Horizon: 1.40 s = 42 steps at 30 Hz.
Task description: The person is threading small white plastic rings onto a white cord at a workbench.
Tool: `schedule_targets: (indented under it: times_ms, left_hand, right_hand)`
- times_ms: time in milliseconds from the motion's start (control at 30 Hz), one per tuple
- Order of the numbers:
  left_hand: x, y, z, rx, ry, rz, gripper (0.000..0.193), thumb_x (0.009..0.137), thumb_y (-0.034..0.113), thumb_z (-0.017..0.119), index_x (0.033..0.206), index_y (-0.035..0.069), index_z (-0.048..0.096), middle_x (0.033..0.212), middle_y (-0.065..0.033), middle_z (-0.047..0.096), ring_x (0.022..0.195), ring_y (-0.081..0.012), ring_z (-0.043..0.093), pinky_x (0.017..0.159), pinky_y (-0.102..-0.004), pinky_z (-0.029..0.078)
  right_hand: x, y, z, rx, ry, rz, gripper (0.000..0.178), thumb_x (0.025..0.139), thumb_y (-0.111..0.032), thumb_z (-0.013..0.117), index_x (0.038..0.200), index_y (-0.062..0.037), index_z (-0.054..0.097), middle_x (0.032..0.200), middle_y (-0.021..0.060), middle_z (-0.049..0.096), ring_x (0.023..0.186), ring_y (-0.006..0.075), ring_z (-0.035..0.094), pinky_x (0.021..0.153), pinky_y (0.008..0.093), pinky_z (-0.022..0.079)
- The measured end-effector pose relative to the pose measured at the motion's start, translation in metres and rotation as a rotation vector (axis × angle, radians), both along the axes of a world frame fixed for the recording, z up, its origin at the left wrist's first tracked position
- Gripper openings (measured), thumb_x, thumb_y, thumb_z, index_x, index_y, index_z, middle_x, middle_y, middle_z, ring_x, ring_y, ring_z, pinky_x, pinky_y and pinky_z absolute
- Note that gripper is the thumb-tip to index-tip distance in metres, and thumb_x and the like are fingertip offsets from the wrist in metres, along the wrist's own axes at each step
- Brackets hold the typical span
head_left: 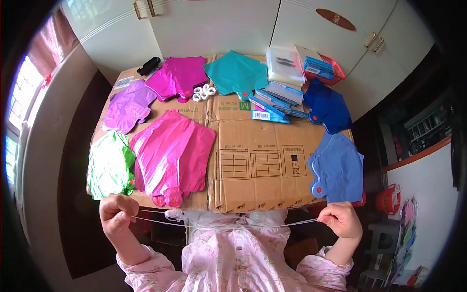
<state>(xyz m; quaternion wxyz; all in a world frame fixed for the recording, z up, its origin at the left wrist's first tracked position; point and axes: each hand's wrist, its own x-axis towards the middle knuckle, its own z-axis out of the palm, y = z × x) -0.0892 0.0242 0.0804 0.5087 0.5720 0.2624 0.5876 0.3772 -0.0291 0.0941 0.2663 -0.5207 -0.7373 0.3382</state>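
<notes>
White string (pixel 296 224) stretches across the front of my body, over the pink floral top, with thin strands between my two fists. My left hand (pixel 117 213) pinches one end just off the near left corner of the cardboard, by a green foil balloon (pixel 111 163). At the other end, my right hand (pixel 340 220) is closed on the string, below a light blue foil balloon (pixel 336 163). A loose white tangle (pixel 174 214) hangs along the string near a large flat pink foil balloon (pixel 175 151).
Flat lilac (pixel 127 107), magenta (pixel 177 75), teal (pixel 236 73) and dark blue foil balloons (pixel 328 104) ring the cardboard surface (pixel 258 194). White rolls (pixel 203 92), blue packets (pixel 277 100), clear plastic sleeves (pixel 283 65) and a red basket (pixel 336 70) sit toward the back.
</notes>
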Motion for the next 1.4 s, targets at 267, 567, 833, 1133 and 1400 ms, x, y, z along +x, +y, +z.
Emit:
schedule_targets:
  times_ms: [267,567,833,1133,1400]
  left_hand:
    - [0.088,0.008,0.004,0.251,0.671,-0.490,0.007,0.074,0.009,0.069,0.081,0.007,0.066,0.089,-0.0045,0.057,0.082,-0.0207,0.052,0.074,-0.0317,0.041]
    - [0.110,-0.013,-0.033,-0.591,-0.048,-0.601,0.010,0.087,0.006,0.057,0.086,-0.003,0.060,0.085,-0.0113,0.064,0.072,-0.0124,0.058,0.066,-0.0238,0.045]
    - [0.110,-0.027,-0.054,-0.220,0.416,0.163,0.006,0.076,0.000,0.060,0.079,0.002,0.066,0.078,-0.0081,0.063,0.066,-0.0138,0.053,0.061,-0.0263,0.043]
    - [0.081,-0.044,-0.067,-0.343,-0.191,-0.095,0.007,0.078,0.004,0.061,0.076,-0.001,0.065,0.074,-0.0110,0.065,0.074,-0.0212,0.053,0.067,-0.0317,0.042]
    - [0.046,-0.042,-0.053,-0.341,0.399,-0.432,0.012,0.078,0.007,0.060,0.070,-0.001,0.064,0.063,-0.0093,0.062,0.063,-0.0174,0.054,0.058,-0.0313,0.043]
  right_hand:
    - [-0.069,0.013,-0.044,-0.039,0.230,0.326,0.056,0.076,-0.028,0.070,0.121,-0.0030,0.049,0.122,0.0112,0.052,0.109,0.0258,0.052,0.092,0.0339,0.042]
    - [-0.151,0.016,-0.112,-0.609,1.053,0.469,0.031,0.094,-0.018,0.046,0.119,-0.0004,0.044,0.104,0.0048,0.056,0.097,0.0116,0.052,0.085,0.0261,0.040]
    - [-0.188,0.014,-0.119,0.037,0.596,0.267,0.007,0.088,-0.008,0.052,0.088,-0.0037,0.058,0.076,0.0048,0.055,0.070,0.0170,0.052,0.065,0.0258,0.041]
    - [-0.210,0.016,-0.132,0.326,0.398,0.361,0.010,0.076,-0.009,0.064,0.085,-0.0066,0.060,0.081,0.0031,0.057,0.080,0.0223,0.054,0.075,0.0344,0.040]
    - [-0.218,0.014,-0.146,0.353,0.325,0.402,0.015,0.072,-0.004,0.062,0.087,-0.0063,0.062,0.093,0.0024,0.060,0.079,0.0210,0.054,0.072,0.0316,0.045]
